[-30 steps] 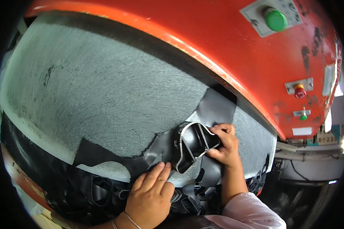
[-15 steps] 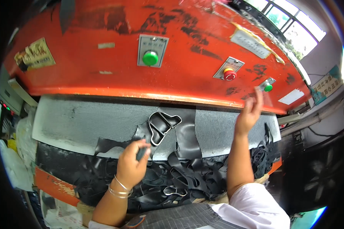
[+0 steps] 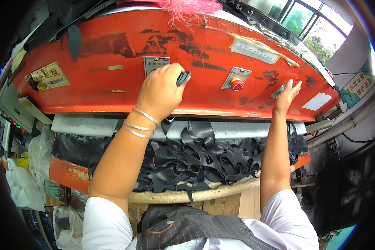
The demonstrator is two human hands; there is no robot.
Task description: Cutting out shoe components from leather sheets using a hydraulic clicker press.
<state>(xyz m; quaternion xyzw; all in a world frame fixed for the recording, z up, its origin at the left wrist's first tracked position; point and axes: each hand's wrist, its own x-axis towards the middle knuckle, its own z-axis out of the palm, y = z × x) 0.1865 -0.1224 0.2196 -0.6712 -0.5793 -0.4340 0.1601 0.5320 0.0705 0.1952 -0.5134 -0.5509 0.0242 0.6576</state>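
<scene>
My left hand [image 3: 159,92] is raised against the front of the orange press head [image 3: 112,89]. It covers the grey button plate [image 3: 153,63] there and pinches a small black piece [image 3: 183,77] between its fingers. My right hand [image 3: 286,95] holds nothing; its fingers are stretched up onto a second grey button plate [image 3: 279,90] further right. A red button [image 3: 236,84] sits between the two hands. Below the press head, a strip of the grey cutting bed [image 3: 83,124] shows.
A heap of black leather scraps [image 3: 196,160] lies along the near edge of the bench, between my forearms. White plastic bags [image 3: 25,185] hang at the lower left. A window [image 3: 312,25] and cables are at the upper right.
Both hands left the cutting bed and rose to the press head's button plates. The metal cutting die and the black sheet beneath it are now hidden under the orange head.
</scene>
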